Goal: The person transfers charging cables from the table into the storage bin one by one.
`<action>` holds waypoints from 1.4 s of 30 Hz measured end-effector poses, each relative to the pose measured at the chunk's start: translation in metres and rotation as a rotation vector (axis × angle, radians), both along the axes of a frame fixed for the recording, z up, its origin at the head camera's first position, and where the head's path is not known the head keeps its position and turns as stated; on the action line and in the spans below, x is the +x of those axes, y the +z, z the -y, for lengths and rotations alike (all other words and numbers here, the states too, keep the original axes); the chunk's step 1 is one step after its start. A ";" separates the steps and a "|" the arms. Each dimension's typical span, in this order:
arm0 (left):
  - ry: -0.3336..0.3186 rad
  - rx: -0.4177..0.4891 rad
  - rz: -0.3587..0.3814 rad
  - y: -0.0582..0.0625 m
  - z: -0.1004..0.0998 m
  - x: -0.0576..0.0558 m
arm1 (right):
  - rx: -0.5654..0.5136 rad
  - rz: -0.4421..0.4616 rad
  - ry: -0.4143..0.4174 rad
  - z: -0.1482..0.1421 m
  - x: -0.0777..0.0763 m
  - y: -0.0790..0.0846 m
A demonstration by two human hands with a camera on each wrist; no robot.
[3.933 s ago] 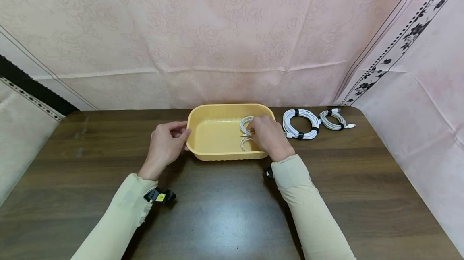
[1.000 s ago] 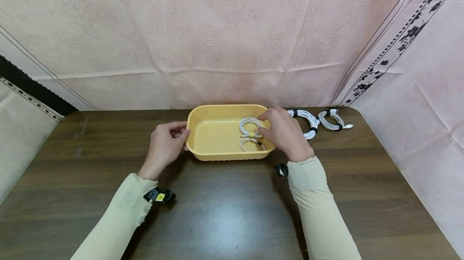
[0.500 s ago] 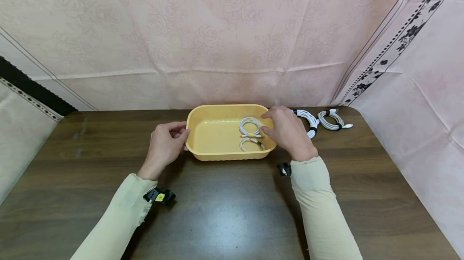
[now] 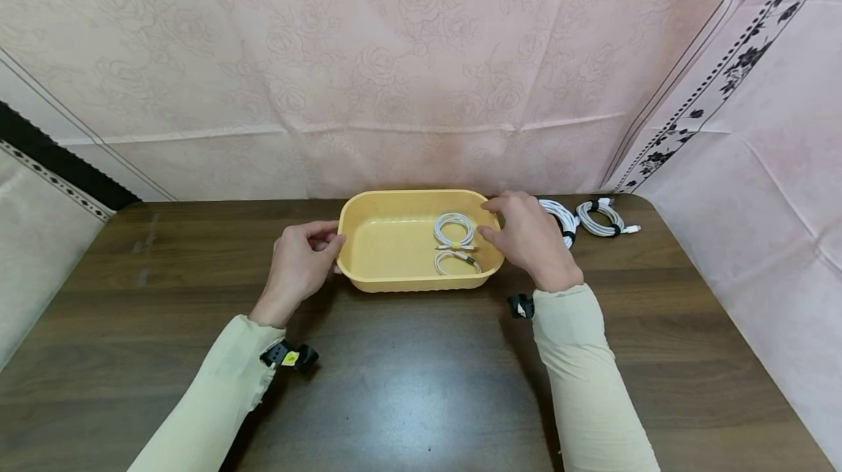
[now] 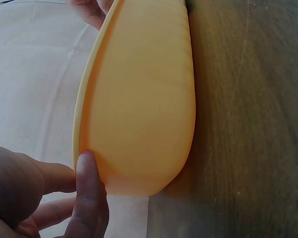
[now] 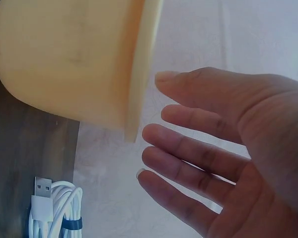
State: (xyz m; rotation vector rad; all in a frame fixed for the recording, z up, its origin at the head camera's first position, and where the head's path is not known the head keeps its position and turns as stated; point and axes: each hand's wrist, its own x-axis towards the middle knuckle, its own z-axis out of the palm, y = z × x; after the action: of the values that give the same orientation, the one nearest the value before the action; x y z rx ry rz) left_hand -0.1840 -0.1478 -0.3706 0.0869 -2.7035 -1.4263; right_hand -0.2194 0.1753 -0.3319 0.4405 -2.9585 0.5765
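Note:
A yellow plastic tray [image 4: 388, 245] sits at the back of the wooden table. My left hand [image 4: 299, 264] pinches its left rim; in the left wrist view the fingers [image 5: 87, 173] lie against the outer wall, just under the rim. Two coiled white cables lie in the tray's right part: one with a yellow tie [image 4: 454, 231], and a smaller one with a dark tie [image 4: 457, 262] in front of it. Over the right rim hovers my right hand [image 4: 529, 242], fingers spread and relaxed, holding nothing. The right wrist view shows its fingertips apart from the rim.
Right of the tray lie two more coiled white cables with black ties: a larger one [image 4: 562, 220], partly hidden behind my right hand, and a smaller one [image 4: 601, 218]. A USB plug [image 6: 43, 196] shows on the nearer coil. Pinkish patterned cloth [image 4: 395, 77] hangs behind the table.
My right hand has come up out of the tray and moved right, leaving both coiled cables there in view. My left hand has stayed at the left rim.

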 end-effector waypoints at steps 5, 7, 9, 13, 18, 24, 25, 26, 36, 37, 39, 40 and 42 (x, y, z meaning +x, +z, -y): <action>-0.001 0.000 -0.002 0.000 0.000 0.000 | -0.012 0.006 -0.016 -0.002 0.000 0.000; -0.001 0.001 -0.002 0.000 0.000 0.000 | -0.020 0.006 -0.026 -0.003 0.000 -0.001; -0.001 0.000 -0.002 0.000 0.000 0.000 | -0.031 0.000 -0.033 -0.003 0.000 -0.001; 0.001 0.000 0.001 -0.001 0.000 0.000 | -0.051 -0.017 -0.031 -0.005 -0.001 -0.001; 0.006 0.000 0.013 0.000 0.000 0.000 | -0.042 -0.023 -0.026 -0.008 -0.002 -0.001; 0.005 -0.003 0.015 0.000 0.000 0.000 | -0.039 -0.017 -0.026 -0.012 -0.002 -0.001; 0.004 -0.001 0.016 0.000 0.000 0.000 | -0.038 -0.014 -0.027 -0.012 -0.002 -0.001; 0.004 0.001 0.016 0.001 0.000 0.000 | -0.036 -0.010 -0.030 -0.013 -0.002 0.000; 0.001 -0.001 0.014 0.001 -0.001 0.000 | -0.035 0.010 -0.052 -0.019 -0.003 0.001; 0.001 0.000 0.015 0.001 -0.001 0.000 | -0.034 0.016 -0.055 -0.020 -0.003 0.001; 0.001 0.003 0.015 0.001 -0.001 0.000 | -0.034 0.025 -0.062 -0.021 -0.002 0.001; 0.001 0.004 0.015 0.001 -0.001 0.000 | -0.035 0.029 -0.064 -0.022 -0.002 0.001; 0.003 0.003 0.016 0.001 -0.001 0.000 | -0.036 0.036 -0.065 -0.023 -0.002 0.001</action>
State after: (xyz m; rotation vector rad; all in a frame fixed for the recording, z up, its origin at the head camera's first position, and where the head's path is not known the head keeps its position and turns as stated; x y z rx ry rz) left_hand -0.1840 -0.1471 -0.3696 0.1034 -2.7124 -1.4356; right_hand -0.2215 0.1981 -0.3308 0.3328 -2.9781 0.6359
